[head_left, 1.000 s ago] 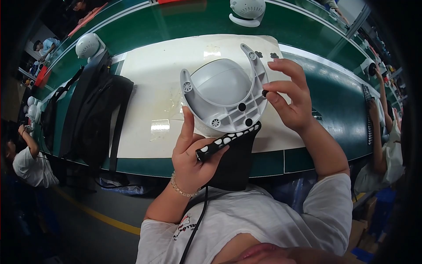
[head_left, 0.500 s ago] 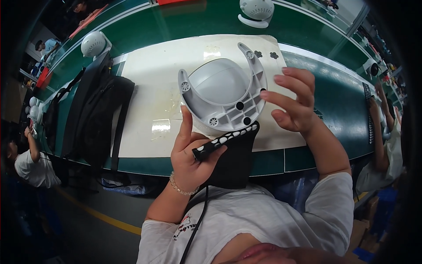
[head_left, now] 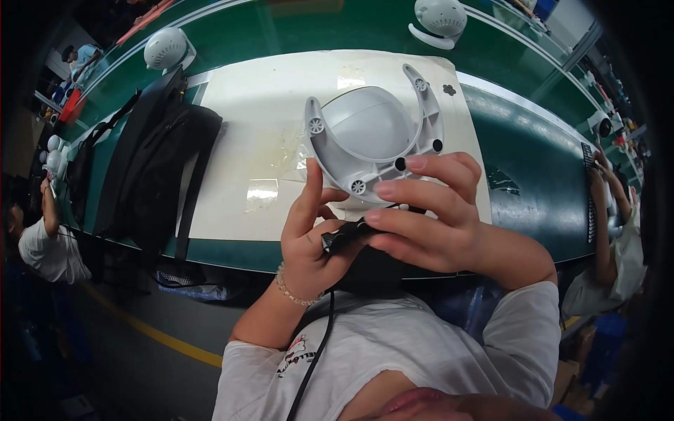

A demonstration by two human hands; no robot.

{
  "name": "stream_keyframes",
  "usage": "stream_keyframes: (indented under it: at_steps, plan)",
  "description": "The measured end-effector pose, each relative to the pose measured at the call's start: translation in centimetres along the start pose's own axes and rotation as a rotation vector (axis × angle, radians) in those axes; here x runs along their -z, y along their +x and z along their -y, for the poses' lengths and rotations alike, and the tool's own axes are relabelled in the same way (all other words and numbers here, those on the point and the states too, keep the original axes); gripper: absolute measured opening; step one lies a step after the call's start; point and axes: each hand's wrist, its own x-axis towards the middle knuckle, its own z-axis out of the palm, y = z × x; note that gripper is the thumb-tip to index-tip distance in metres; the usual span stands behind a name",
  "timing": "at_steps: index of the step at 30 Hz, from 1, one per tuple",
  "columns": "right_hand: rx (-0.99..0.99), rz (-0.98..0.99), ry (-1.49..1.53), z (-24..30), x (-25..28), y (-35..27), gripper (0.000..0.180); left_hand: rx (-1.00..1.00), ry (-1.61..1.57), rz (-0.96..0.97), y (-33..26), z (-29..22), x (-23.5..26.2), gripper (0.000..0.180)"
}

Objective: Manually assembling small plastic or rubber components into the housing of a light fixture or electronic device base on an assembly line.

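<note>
A light-grey plastic housing (head_left: 368,130) with a rounded body and curved, ribbed base lies underside up on the white board. Round black pads (head_left: 401,163) sit on its base. My left hand (head_left: 309,231) grips a folded black sheet (head_left: 340,237) of round pads below the housing, its raised finger at the housing's lower left edge. My right hand (head_left: 435,210) is bent over the sheet, fingertips closed on its edge beside the left thumb. The upper fingers come close to the base and hide part of it. Whether a loose pad is between the fingertips, I cannot make out.
The white board (head_left: 239,140) covers the middle of the green table (head_left: 533,168). A black bag (head_left: 151,161) lies to the left. White rounded devices (head_left: 166,49) stand along the far side. A dark flower-shaped piece (head_left: 449,90) lies at the board's far right. People work at both sides.
My right hand has moved down and left from the housing's right side onto the black sheet. The whole view has shifted slightly; the left hand still holds the sheet.
</note>
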Motion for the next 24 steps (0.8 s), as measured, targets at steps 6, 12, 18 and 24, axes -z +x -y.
stream_keyframes:
  at_steps: [6,12,18,24]
  plan:
    - [0.163,-0.038,-0.048,0.5,-0.8,-0.9,0.016,-0.003,0.010,-0.003,-0.1,0.1,0.0,0.028]
    - [-0.043,-0.037,0.335,0.8,-0.3,0.7,0.032,-0.092,0.100,-0.038,-0.1,-0.1,-0.1,0.034]
    - [-0.013,0.158,0.236,1.2,-0.3,0.6,0.027,-0.118,0.210,-0.059,-0.2,-0.3,0.1,0.032]
    - [0.092,0.099,0.161,0.9,-0.7,-0.3,0.022,-0.037,0.195,0.014,0.1,-0.9,0.2,0.031]
